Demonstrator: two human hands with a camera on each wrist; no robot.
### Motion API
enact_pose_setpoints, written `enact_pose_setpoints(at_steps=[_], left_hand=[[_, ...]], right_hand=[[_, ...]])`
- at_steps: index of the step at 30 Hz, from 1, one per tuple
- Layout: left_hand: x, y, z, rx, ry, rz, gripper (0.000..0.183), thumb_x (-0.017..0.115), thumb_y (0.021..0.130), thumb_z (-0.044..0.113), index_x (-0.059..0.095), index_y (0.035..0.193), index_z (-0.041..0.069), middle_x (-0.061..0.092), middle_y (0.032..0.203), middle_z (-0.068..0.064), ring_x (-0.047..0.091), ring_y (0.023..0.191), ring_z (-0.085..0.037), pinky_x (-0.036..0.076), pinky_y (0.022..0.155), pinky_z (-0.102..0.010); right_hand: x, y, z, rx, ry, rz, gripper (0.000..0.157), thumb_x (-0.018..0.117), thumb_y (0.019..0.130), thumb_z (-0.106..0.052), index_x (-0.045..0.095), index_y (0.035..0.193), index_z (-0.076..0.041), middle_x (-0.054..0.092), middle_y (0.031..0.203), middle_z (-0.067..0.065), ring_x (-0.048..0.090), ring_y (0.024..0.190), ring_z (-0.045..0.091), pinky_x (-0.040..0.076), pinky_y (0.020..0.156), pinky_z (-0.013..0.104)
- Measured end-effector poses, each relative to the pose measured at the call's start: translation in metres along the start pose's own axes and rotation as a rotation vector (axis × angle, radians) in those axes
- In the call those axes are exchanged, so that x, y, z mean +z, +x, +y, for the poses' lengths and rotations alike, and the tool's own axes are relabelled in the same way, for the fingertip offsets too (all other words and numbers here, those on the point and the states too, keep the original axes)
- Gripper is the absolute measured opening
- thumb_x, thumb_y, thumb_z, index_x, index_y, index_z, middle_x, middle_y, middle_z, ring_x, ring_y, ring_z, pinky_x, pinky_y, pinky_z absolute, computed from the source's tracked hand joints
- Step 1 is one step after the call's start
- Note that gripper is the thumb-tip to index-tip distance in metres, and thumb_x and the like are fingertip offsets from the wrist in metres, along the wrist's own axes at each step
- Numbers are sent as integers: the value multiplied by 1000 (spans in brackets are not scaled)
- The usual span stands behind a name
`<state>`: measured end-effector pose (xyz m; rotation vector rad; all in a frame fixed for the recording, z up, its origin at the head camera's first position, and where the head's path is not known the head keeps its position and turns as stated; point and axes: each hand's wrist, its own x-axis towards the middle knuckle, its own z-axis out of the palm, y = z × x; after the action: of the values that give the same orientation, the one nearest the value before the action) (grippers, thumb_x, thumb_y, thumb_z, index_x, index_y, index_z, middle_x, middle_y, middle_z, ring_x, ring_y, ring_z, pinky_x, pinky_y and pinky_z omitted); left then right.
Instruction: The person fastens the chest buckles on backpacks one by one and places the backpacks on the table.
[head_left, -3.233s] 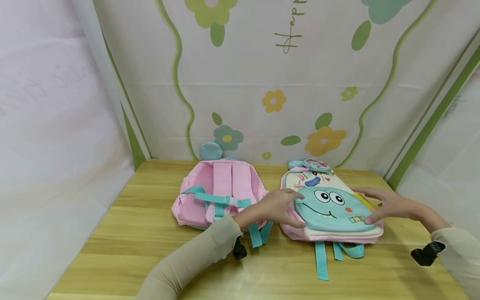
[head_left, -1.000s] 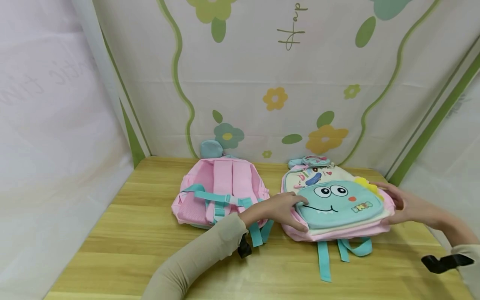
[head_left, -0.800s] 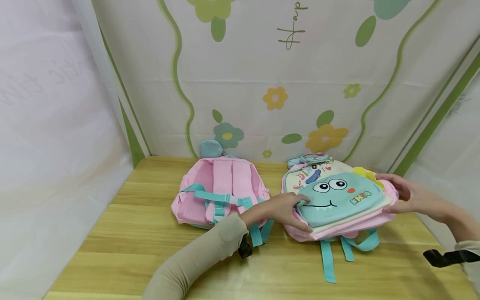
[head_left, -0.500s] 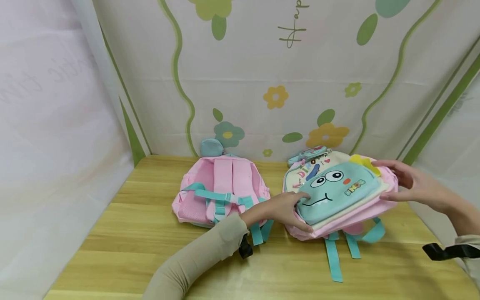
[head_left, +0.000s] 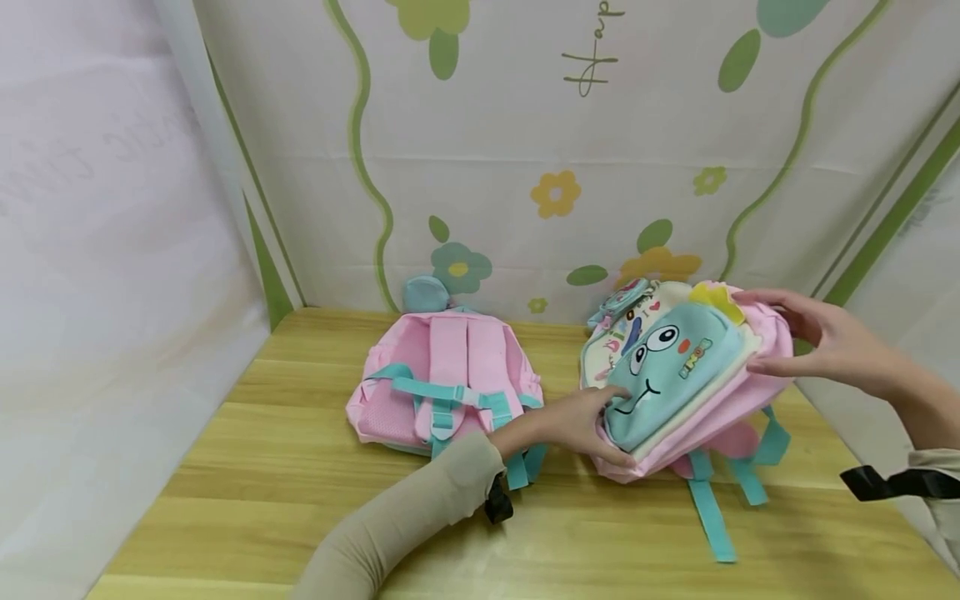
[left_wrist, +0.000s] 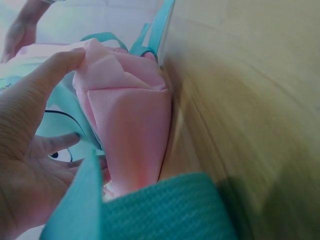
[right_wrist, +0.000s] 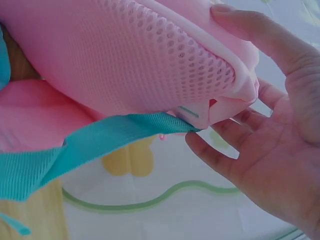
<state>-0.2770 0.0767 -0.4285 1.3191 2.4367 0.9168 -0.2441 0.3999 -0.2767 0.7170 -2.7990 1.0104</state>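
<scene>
A pink children's backpack (head_left: 663,379) with a teal cartoon-face pocket is tilted on the right of the table, its right side raised. My left hand (head_left: 581,421) holds its lower left corner, thumb on the pink bottom and fingers over the teal front, as the left wrist view of the hand (left_wrist: 25,145) shows. My right hand (head_left: 832,342) grips the raised right edge between thumb and fingers. In the right wrist view, that hand (right_wrist: 280,145) is at a pink mesh side, beside a teal strap (right_wrist: 115,132). The backpack's rear is mostly hidden in the head view.
A second pink backpack (head_left: 450,358) lies straps up to the left, close to my left forearm. Teal straps (head_left: 708,508) hang below the held one onto the wooden table (head_left: 247,500). A printed white cloth (head_left: 480,125) stands behind, with cloth on both sides.
My right hand has moved from the backpack's front to its right edge and lifted that side, turning the bag leftward. My left hand stays at the lower left corner. The other backpack lies unmoved.
</scene>
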Motion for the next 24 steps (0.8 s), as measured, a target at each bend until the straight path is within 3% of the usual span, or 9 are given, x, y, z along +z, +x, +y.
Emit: enact_pose_setpoints(at_steps=[5, 12, 18, 24], left_hand=[[5, 4, 2, 2, -8, 8, 99, 84, 80, 51, 34, 156, 13, 54, 148, -3, 52, 131, -5, 41, 107, -16], [13, 11, 5, 11, -29, 31, 101, 83, 80, 52, 30, 156, 13, 53, 147, -3, 53, 128, -4, 41, 106, -15], [18, 13, 8, 24, -100, 50, 102, 84, 81, 46, 26, 156, 9, 51, 145, -5, 52, 126, -3, 42, 102, -14], [22, 13, 7, 33, -198, 71, 101, 85, 81, 41, 23, 154, 8, 50, 139, -4, 52, 120, -2, 45, 100, -15]], right_hand=[[-2, 6, -10, 3, -39, 1, 86, 84, 75, 7, 48, 151, -14, 52, 142, -8, 60, 102, 3, 52, 76, 15], [-6, 17, -23, 17, -84, -5, 86, 86, 76, -1, 49, 152, -19, 56, 137, -10, 59, 106, 0, 45, 80, 10], [-5, 29, -39, 45, -140, -37, 87, 88, 78, -12, 47, 152, -30, 53, 141, -15, 54, 114, -7, 41, 83, 5], [1, 42, -51, -2, -164, -64, 89, 88, 78, -14, 45, 153, -33, 50, 145, -17, 50, 119, -8, 39, 86, 3]])
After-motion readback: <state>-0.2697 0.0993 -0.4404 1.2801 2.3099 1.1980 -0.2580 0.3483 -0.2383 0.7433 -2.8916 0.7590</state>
